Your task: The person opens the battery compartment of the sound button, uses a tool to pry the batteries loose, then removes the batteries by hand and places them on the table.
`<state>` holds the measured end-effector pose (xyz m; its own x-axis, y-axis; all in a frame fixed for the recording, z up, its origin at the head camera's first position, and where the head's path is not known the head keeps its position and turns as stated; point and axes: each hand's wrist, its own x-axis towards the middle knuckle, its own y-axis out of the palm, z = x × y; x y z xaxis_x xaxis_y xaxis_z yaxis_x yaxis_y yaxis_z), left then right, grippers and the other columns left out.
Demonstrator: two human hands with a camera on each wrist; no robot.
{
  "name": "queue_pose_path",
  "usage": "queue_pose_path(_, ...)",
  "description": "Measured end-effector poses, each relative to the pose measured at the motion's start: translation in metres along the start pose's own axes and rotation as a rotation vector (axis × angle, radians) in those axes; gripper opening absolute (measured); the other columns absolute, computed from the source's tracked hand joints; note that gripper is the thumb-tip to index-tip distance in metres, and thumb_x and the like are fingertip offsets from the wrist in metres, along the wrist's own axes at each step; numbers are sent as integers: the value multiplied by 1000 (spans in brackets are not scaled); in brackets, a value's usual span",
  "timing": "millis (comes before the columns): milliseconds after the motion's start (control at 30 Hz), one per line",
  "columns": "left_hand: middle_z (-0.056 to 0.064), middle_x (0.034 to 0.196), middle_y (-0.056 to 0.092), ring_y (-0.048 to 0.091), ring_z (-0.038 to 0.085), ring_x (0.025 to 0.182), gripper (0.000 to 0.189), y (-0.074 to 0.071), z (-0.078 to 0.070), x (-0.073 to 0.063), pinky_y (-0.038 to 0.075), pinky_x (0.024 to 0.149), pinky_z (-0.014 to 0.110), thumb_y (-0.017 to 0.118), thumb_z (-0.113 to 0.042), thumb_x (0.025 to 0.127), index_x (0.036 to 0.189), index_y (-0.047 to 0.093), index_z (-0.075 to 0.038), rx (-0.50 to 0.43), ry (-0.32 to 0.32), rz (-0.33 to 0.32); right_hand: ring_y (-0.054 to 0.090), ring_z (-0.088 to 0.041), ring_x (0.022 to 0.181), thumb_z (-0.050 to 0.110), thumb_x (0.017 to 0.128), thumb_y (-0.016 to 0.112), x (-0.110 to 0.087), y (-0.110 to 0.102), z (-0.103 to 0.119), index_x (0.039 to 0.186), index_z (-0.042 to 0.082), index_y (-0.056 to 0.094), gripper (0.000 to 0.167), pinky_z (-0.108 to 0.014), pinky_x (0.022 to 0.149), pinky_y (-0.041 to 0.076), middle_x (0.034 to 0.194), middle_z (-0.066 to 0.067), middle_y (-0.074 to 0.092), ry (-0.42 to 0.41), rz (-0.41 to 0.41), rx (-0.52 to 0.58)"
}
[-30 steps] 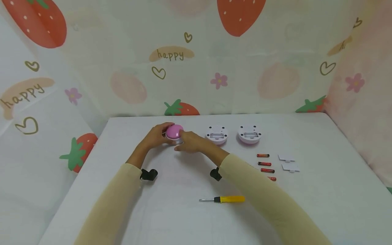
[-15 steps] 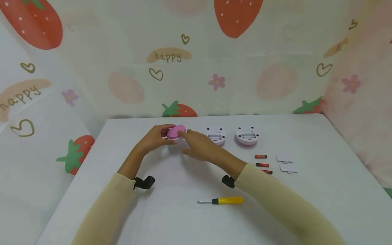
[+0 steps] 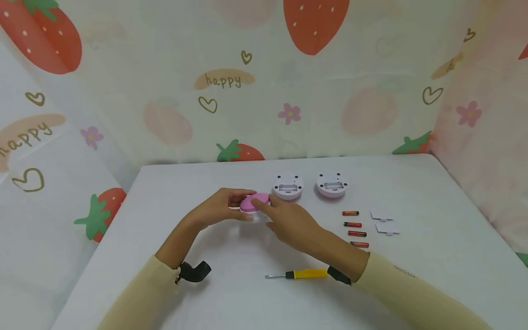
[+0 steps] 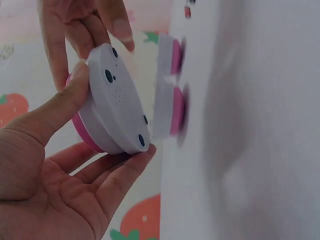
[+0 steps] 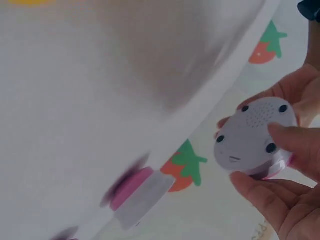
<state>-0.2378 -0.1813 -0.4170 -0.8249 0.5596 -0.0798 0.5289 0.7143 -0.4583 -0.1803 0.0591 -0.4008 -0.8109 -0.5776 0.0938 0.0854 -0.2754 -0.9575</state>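
Observation:
Both hands hold a round push button (image 3: 250,203) with a pink dome and white base, raised over the table. It is tilted, so the white underside (image 4: 122,102) with speaker holes and dark round feet shows in both wrist views. My left hand (image 3: 214,210) grips it from the left, thumb on one side and fingers round the other. From the right, my right hand (image 3: 294,224) pinches its edge; in the right wrist view the thumb lies on the underside of the button (image 5: 250,130). Two similar buttons, one (image 3: 288,188) and another (image 3: 332,185), lie upside down behind, battery compartments uncovered.
Several red batteries (image 3: 352,224) lie in a column at the right. Two white battery covers, one (image 3: 381,215) above the other (image 3: 387,228), sit beside them. A yellow-handled screwdriver (image 3: 307,274) lies near the front, close to the right wrist. Patterned fabric (image 3: 313,128) hangs behind the table.
Both hands have lifted the push button, tipped it over and brought it right and nearer. The right forearm has moved right, passing over the screwdriver's handle end; all batteries now show.

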Motion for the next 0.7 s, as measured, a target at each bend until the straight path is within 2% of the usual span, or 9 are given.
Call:
queue_pose_path(100,8,138,62,60,24,127,66,13,-5,0,48,106,40,82,-18,87,146,54,-8,-27,16,53,71,-24,86,18,92,77,-14,-1,-6,151,31,50,67,-25,69,57,143,-12,59,-4,-57,0)
queue_pose_path(267,7,136,64,64,22,121,64,28,-9,2,51,103,36,81,-20,88,146,55,-9,-58,14,85,71,-27,93,15,88,81,-30,0,-18,147,28,56,65,-30,79,59,133,-5,67,-33,-140,48)
queue_pose_path(367,7,135,65,66,22,116,62,33,-9,3,52,101,35,80,-19,89,146,56,-12,-84,7,113,71,-25,101,16,88,81,-36,0,-25,146,26,57,64,-32,83,60,128,-3,70,-26,-143,93)
queue_pose_path(533,9,137,62,65,25,118,65,39,-11,3,51,103,39,81,-17,88,147,55,-16,-116,6,136,70,-23,98,20,89,80,-41,-2,-38,144,23,59,59,-32,81,60,116,-2,74,45,-107,206)
queue_pose_path(700,9,127,67,67,28,113,59,46,-10,5,54,97,36,78,-19,91,146,56,-13,-138,4,142,72,-24,103,19,91,78,-45,-7,-50,140,12,62,52,-37,86,60,119,-5,73,46,-104,379)
